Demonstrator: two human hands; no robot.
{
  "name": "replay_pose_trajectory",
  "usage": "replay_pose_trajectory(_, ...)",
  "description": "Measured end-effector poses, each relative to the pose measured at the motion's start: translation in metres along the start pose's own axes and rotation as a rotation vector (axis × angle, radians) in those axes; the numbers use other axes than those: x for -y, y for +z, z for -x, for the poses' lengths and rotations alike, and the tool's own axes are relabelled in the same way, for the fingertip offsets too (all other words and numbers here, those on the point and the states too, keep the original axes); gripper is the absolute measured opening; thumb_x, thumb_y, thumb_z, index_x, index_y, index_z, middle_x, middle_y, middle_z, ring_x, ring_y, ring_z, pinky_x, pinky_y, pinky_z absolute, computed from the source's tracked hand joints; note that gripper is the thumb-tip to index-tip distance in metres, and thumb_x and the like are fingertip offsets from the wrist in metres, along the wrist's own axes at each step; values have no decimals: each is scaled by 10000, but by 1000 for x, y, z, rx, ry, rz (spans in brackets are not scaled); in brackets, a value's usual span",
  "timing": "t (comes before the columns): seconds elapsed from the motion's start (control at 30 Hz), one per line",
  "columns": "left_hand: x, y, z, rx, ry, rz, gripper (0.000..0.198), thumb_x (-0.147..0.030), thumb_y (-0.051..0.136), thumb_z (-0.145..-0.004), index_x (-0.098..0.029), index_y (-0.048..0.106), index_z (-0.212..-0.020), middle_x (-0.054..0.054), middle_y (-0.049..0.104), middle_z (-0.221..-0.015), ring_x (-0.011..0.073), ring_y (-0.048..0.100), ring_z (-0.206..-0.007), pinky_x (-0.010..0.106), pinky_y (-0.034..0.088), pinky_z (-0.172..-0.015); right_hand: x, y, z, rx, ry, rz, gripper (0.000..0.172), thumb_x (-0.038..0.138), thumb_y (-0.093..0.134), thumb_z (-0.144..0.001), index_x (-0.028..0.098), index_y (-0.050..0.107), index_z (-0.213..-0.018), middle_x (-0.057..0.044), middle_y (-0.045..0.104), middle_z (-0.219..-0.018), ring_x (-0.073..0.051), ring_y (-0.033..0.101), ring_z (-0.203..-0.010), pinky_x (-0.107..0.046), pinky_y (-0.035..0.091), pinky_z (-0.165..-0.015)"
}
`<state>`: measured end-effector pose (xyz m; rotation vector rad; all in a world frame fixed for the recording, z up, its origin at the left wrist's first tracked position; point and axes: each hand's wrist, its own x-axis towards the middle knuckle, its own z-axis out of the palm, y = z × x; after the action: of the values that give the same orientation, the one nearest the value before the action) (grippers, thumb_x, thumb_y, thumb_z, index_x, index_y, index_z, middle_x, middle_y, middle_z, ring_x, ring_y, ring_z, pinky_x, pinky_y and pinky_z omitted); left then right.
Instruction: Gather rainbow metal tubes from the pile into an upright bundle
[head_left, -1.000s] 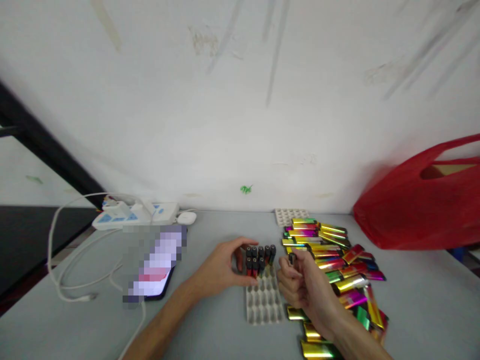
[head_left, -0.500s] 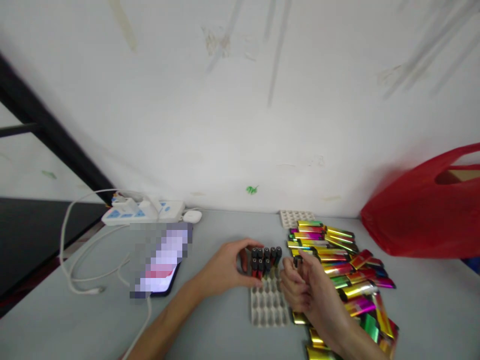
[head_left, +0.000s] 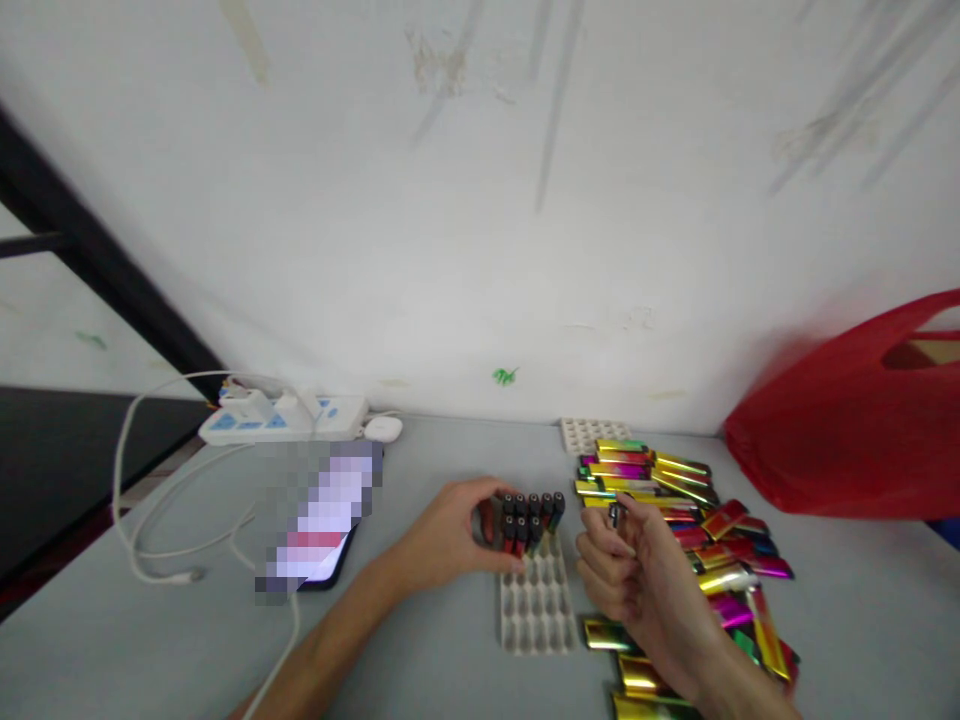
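My left hand [head_left: 454, 540] is curled round the left side of several upright lighters [head_left: 534, 508], thumb on the near side and fingers on the far side. Their black ends point up, each with a small round mark. They stand at the far end of a pale tray [head_left: 536, 635] with rows of hollows. To the tray's right, my right hand [head_left: 626, 560] is closed on a lighter [head_left: 616, 514]; only its dark end with a bright spot shows between thumb and forefinger. Beside and under that hand lie loose shiny lighters [head_left: 724, 580] in gold, red, purple and green.
A second pale tray [head_left: 596, 434] lies against the wall. At the right stands a red bag [head_left: 840, 430]. Leftward are a lit phone [head_left: 330, 520], a white power strip [head_left: 289, 420], a white charger case [head_left: 383, 429] and a looping white cable [head_left: 124, 480].
My right hand has moved a little to the right, away from the upright lighters, with the lighter still in its fingers. My left hand stays in place.
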<state>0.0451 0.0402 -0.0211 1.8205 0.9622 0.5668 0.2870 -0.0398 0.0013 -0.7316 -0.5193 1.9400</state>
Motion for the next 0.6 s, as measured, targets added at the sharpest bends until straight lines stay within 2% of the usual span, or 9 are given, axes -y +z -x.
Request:
replay_pose_trajectory(0.27,0,0,-1,-13,15,-10,626,-413,1063,-632,-162,818,-1150,10,764,-919,200,635,-807,265,470,-708,-7,2,0,-53,-53,18,575,577,751,-896,249,358,-632,128,150,-554,-74,45,-485,-220,102,-423)
replay_pose_trajectory(0.4,-1,0,-1,-4,6,-19,629,-423,1068,-626,-164,818,-1143,-1,750,-894,192,633,-783,259,463,-692,-8,5,-2,-115,-54,58,569,680,804,-861,239,475,-717,117,212,-590,-91,70,-520,-219,103,-442)
replay_pose_trajectory(0.5,-1,0,-1,-8,13,-22,601,-403,1068,-635,-165,820,-1129,-12,737,-885,188,631,-794,254,455,-695,-7,9,-3,-194,-139,118,564,781,780,-859,240,619,-862,94,338,-618,-97,183,-512,-231,226,-465)
replay_pose_trajectory(0.6,-2,0,0,-18,8,-16,582,-368,1071,-628,-159,824,-1112,-17,730,-880,182,625,-793,252,449,-693,-8,14,-2,-244,-324,205,513,752,736,-925,245,704,-991,29,532,-749,-129,395,-580,-283,404,-583)
